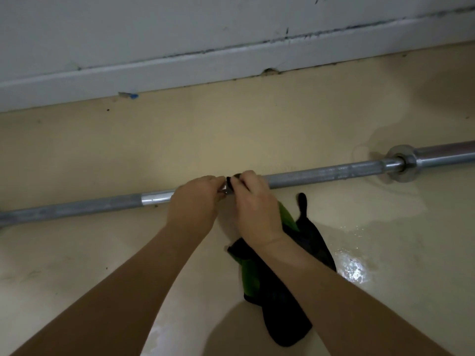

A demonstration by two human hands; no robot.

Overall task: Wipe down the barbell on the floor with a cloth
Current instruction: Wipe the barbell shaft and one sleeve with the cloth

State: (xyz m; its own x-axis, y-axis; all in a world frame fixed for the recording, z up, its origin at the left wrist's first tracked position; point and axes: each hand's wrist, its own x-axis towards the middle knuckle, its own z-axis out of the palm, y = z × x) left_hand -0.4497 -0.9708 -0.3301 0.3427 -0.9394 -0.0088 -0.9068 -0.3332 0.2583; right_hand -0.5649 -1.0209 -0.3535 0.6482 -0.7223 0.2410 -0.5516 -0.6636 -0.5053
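The barbell (321, 173) lies on the pale floor (77, 253), running from the lower left edge up toward the right, roughly parallel to the white baseboard (180, 70) behind it. At far left its shaft is dull grey, then turns to a short bright band just beside the hands.

The left hand (195, 201) is curled over the bar with its fingertips drawn together at the bar's top, seemingly nipping the end of the cloth (272, 304). The right hand (253, 206), touching it, pinches a dark bit of the same cloth against the bar. Most of the black-and-green cloth trails loose on the floor under the right forearm.

The likely trouble is that so small a pinch slips off the round shaft, or that the trailing cloth drags through the wet, shiny patch (352, 268) to the right and smears the bar. Farther right, by the collar (403, 163), the bar may roll if pushed sideways.
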